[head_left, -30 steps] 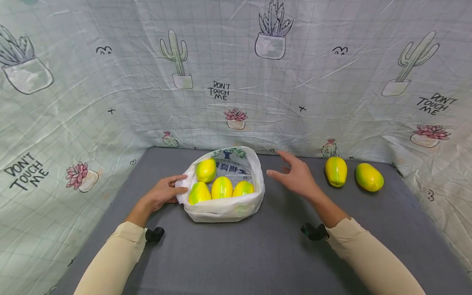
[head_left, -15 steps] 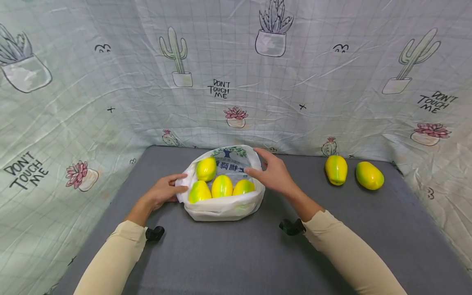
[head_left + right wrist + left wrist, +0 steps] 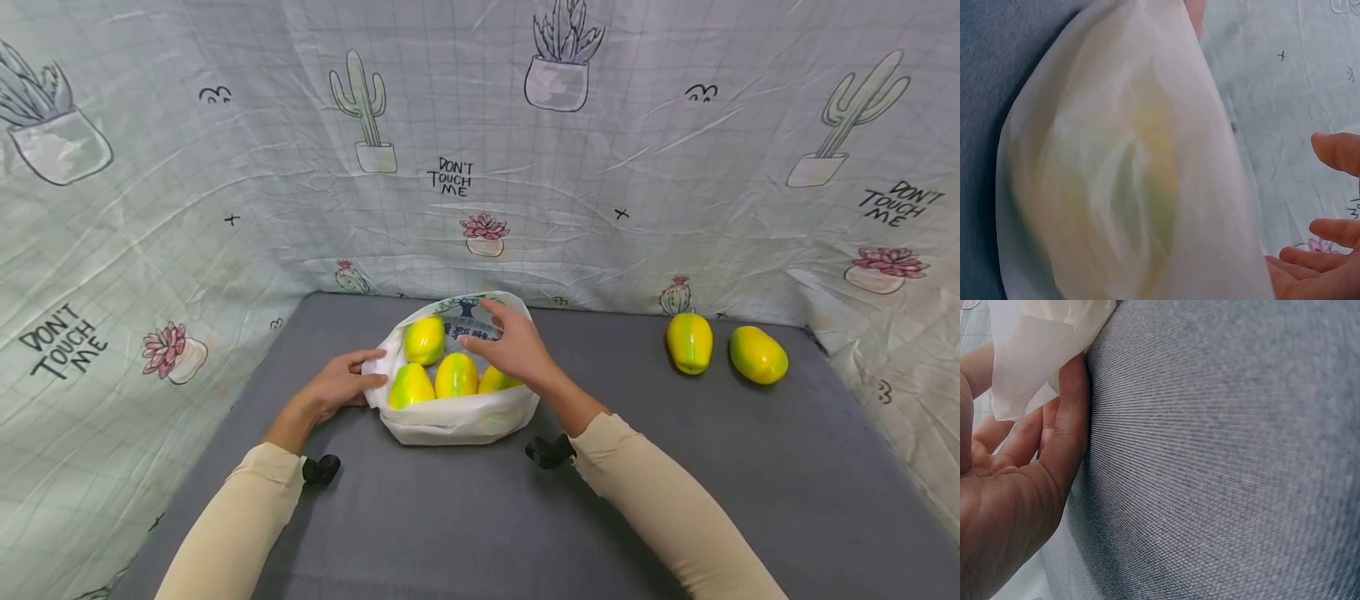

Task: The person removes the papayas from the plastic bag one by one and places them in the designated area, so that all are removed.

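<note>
A white plastic bag stands with its mouth spread wide, tree print and dark lettering on its inner back wall. Several glossy yellow-green, mango-like fruits lie inside, such as the one at the back left and the middle one. My left hand holds the bag's left edge between thumb and fingers; in the left wrist view a flap of the bag passes between them. Over the bag's mouth hovers my right hand, fingers apart and holding nothing. It partly covers the rightmost fruit.
Two more such fruits, one upright-lying and one tilted, rest at the back right of the grey table. A printed cloth rises behind and at both sides.
My right hand has moved left, from beside the bag to above its mouth. The left hand stays at the bag's left edge, and the fruits have not moved.
</note>
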`<action>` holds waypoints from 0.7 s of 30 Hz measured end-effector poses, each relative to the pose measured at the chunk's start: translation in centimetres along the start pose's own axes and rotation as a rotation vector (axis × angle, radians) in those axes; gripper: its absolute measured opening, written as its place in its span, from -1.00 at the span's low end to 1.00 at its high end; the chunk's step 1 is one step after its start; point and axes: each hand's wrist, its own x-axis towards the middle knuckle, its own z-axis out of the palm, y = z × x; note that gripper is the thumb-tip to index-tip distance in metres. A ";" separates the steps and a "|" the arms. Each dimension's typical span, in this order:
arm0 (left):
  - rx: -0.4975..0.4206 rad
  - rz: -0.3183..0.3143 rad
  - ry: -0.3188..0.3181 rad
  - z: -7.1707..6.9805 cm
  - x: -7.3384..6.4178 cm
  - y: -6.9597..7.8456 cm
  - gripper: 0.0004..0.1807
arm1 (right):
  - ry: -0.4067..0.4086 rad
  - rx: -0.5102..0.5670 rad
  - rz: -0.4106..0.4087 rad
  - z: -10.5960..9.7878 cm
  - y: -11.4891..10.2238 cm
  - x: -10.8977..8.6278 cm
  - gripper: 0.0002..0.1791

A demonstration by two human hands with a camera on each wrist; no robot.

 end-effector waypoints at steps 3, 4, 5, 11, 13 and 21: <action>-0.003 0.001 -0.001 0.0 -0.1 0.0 -0.25 | 0.000 -0.008 0.015 0.9 -0.4 0.4 -0.14; -0.005 0.004 -0.004 0.0 -0.1 0.0 -0.25 | 0.000 -0.014 0.014 1.2 -0.4 0.6 -0.14; -0.007 0.005 -0.005 0.0 0.0 -0.1 -0.25 | 0.002 -0.022 0.016 1.5 -0.5 0.8 -0.14; -0.010 0.005 -0.006 -0.2 0.0 0.0 -0.26 | 0.011 -0.056 0.011 3.8 -0.9 2.2 -0.11; -0.011 0.002 -0.003 -0.2 0.0 -0.1 -0.25 | 0.002 -0.075 0.009 4.6 -1.1 2.6 -0.09; -0.006 0.009 -0.011 -0.2 -0.2 -0.1 -0.24 | -0.029 -0.197 0.030 6.7 -1.4 3.6 -0.07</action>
